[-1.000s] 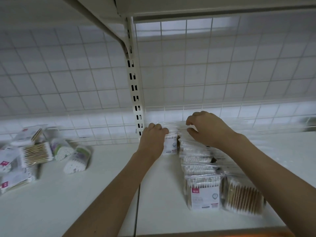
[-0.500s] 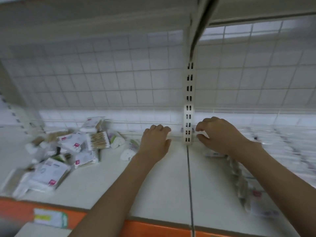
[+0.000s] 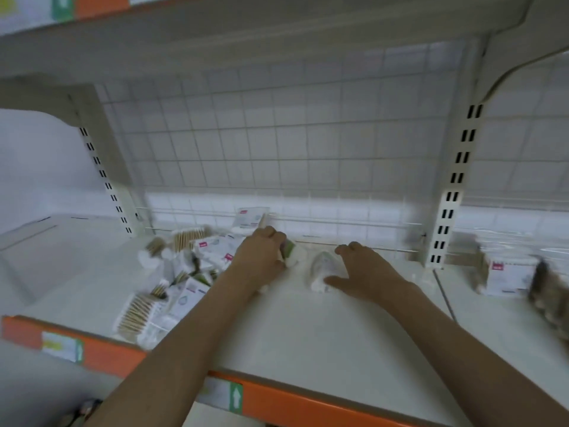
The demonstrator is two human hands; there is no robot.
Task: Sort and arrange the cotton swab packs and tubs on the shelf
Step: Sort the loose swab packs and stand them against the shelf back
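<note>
Shelf: a white shelf (image 3: pixel 308 340) with an orange front edge; a wire grid stands behind it.
Left hand: the left hand (image 3: pixel 261 257) is at 12 o'clock from the shelf middle; its fingers are curled around a white pack with a green and purple band (image 3: pixel 292 254), which lies on the shelf.
Right hand: the right hand (image 3: pixel 363 269) is just at 3 o'clock of the left one; its fingers are bent over a soft white pack (image 3: pixel 320 269) and the thumb is spread out along its near side. Whether the hand really grips it, one cannot tell, the picture is blurred.
Loose heap: a heap of cotton swab packs (image 3: pixel 184 272) lies at 9 o'clock of the hands; they are clear bags, some with wooden sticks, some with white labels and a small red mark, lying in all directions.
Sorted packs: at 3 o'clock, past the slotted upright post (image 3: pixel 449 192), the upright packs (image 3: pixel 508 272) stand with a white label to the front; the rest is too blurred to tell.
</note>
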